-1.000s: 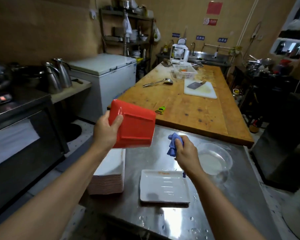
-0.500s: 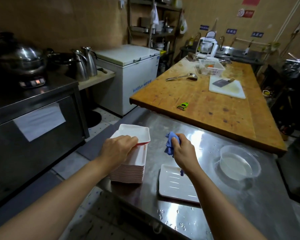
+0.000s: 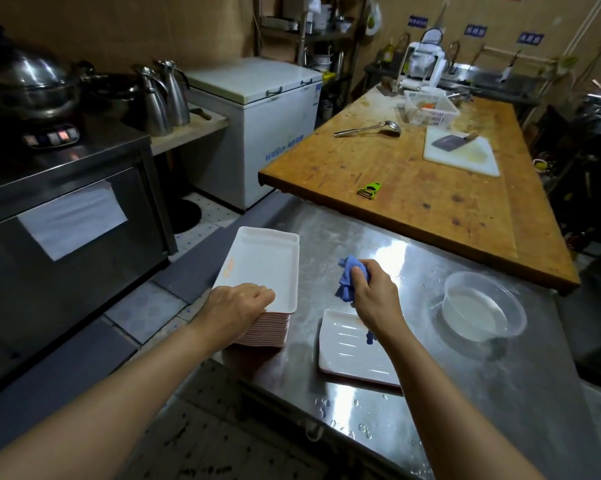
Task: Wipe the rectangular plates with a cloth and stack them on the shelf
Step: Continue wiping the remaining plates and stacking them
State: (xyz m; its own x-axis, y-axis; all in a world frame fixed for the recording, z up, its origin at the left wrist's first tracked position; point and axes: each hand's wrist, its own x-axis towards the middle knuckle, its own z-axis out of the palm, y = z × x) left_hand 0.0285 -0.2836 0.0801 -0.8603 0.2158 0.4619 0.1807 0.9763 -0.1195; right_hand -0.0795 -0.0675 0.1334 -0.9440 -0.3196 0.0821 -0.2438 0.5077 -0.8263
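Steel and worn wood fill this working kitchen: a wet stainless tabletop (image 3: 430, 393) in front, a long wooden bench (image 3: 413, 188) butted against its far edge, and a chest freezer (image 3: 268, 109) and kettles (image 3: 164, 95) off to the left.

At the tabletop's left edge stands a tall stack of rectangular plates (image 3: 268, 327), white faces up with pinkish rims showing down its side. The left hand (image 3: 238, 304) sits on the near end of the top plate (image 3: 262, 265), fingers (image 3: 261, 293) curled over its rim, apparently squaring it onto the pile. The plate sits a little askew of those beneath, which is likely why the hand is there.

The right hand (image 3: 372, 292) is bunched tightly round a blue cloth (image 3: 349, 280), folds spilling out beyond the fingers (image 3: 360, 274) on their far side and a scrap hanging below the wrist. It hovers just beyond the far end of a single plate (image 3: 347, 348) lying flat and face up near the front edge, ridged and probably next for wiping; keeping the cloth in hand saves picking it up each time.

To the right of those fingers, well apart, a clear plastic bowl (image 3: 482, 313) holds water, within reach for wetting the cloth. Droplets bead on the steel near the front edge. No shelf for the finished plates can be picked out.
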